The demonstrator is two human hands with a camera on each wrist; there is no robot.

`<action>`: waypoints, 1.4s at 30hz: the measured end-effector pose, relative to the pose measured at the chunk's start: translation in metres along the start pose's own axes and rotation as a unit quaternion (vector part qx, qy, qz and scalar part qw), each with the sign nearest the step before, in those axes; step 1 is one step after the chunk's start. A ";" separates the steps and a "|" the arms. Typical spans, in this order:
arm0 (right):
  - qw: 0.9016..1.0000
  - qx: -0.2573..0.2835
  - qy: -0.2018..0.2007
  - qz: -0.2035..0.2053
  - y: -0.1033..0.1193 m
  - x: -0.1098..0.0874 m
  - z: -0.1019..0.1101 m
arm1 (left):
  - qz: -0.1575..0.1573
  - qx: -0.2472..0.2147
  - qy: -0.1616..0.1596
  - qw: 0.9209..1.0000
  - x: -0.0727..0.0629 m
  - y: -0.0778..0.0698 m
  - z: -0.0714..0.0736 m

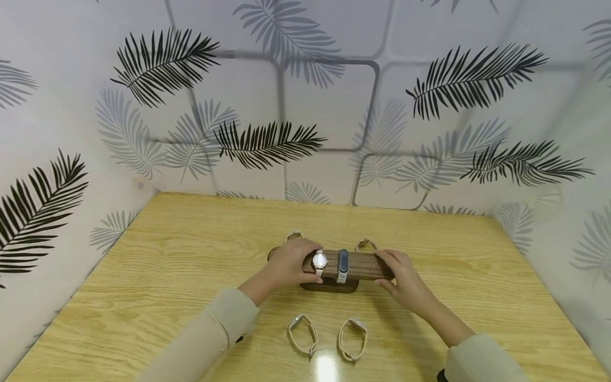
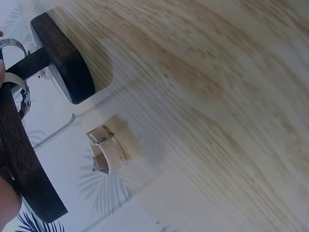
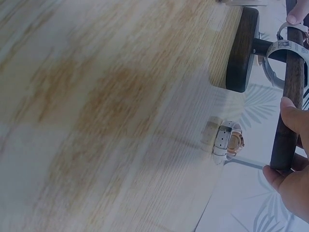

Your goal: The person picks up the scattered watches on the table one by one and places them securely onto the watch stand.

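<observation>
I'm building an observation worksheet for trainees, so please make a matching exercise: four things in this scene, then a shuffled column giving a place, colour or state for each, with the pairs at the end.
1. Left hand
2. Right hand
3. Smart band
4. Stand

A. Dark, oblong face
B. Gripping the bar's right end
C. Dark brown wood
D. Gripping the bar's left part

Pairs: 1-D, 2-B, 3-A, 4-C
</observation>
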State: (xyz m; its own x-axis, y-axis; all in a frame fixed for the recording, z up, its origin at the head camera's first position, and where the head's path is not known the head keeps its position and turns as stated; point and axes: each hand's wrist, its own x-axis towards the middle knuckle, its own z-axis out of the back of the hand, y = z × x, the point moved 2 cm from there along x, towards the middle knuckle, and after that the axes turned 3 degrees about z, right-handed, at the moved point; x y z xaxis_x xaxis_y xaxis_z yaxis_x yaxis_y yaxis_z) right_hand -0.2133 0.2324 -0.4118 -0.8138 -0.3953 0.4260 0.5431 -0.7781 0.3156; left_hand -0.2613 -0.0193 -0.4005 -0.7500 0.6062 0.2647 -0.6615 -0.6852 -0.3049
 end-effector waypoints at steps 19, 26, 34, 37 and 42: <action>1.000 -0.001 0.004 -0.004 -0.002 -0.001 0.001 | 0.031 -0.070 -0.060 0.995 -0.001 0.015 0.010; 1.000 -0.005 -0.004 -0.001 -0.001 -0.001 0.004 | 0.117 -0.106 -0.098 0.983 -0.009 0.051 0.018; 1.000 -0.007 0.001 -0.004 -0.002 -0.001 0.003 | 0.156 -0.157 -0.064 0.973 -0.002 0.072 0.020; 1.000 -0.001 0.003 -0.005 -0.001 -0.001 0.002 | 0.171 -0.175 -0.046 0.969 0.003 0.078 0.020; 1.000 0.002 0.003 -0.009 0.000 0.000 0.000 | 0.197 -0.193 -0.001 0.961 0.007 0.086 0.018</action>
State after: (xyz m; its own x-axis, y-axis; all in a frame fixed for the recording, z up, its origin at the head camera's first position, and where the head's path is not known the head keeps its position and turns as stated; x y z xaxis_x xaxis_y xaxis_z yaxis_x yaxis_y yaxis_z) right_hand -0.2132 0.2331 -0.4116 -0.8245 -0.3850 0.4146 0.5298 -0.7825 0.3270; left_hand -0.3236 -0.0813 -0.4089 -0.9423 0.3290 0.0614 -0.2761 -0.6604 -0.6983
